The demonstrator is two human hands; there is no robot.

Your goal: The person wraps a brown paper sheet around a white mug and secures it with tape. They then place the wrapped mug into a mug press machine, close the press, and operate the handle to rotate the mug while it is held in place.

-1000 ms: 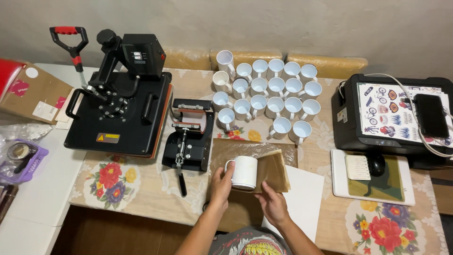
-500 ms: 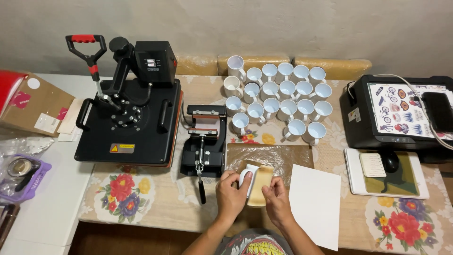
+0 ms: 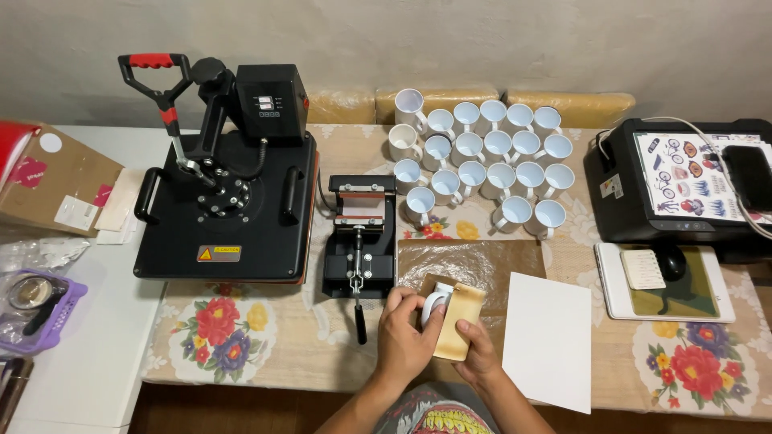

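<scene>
Near the table's front edge, press [image 3: 359, 255] just left, paper [image 3: 549, 340] just right. My left hand [image 3: 406, 341] and right hand [image 3: 476, 356] clasp the wrapped mug [image 3: 447, 309] tightly.

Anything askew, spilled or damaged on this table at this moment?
Nothing stands out. Both hands, left hand and right hand, hold a white mug wrapped in tan sheet. The spare mugs stand upright in tidy rows; no spill shows.
</scene>
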